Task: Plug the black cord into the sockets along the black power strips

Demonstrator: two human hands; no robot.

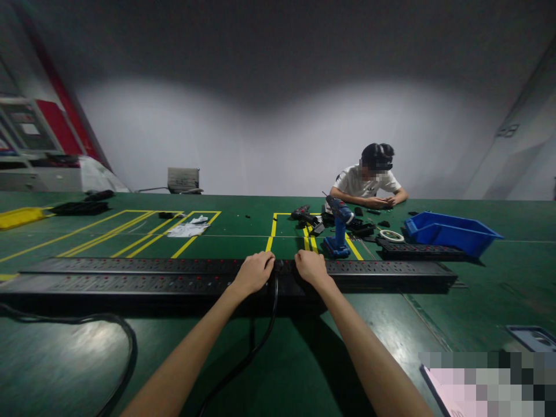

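Note:
Two long black power strips (143, 284) with rows of sockets and small red switches lie side by side across the green table in front of me. My left hand (255, 271) is closed over the strips near their middle, its fingers curled at the far side. A short way to the right, my right hand (311, 266) grips the rear power strip (391, 269) with bent fingers. Between both hands a thick black cable (274, 307) comes off the strips and hangs toward me. My fingertips are partly hidden behind the strips.
A blue cordless drill (337, 226) stands beyond my right hand, with another drill (304, 214) lying behind it. Further right are a tape roll (391, 236), a shorter strip (421, 250) and a blue bin (452, 229). A person (367, 179) sits opposite. Another cable (125, 330) loops at left.

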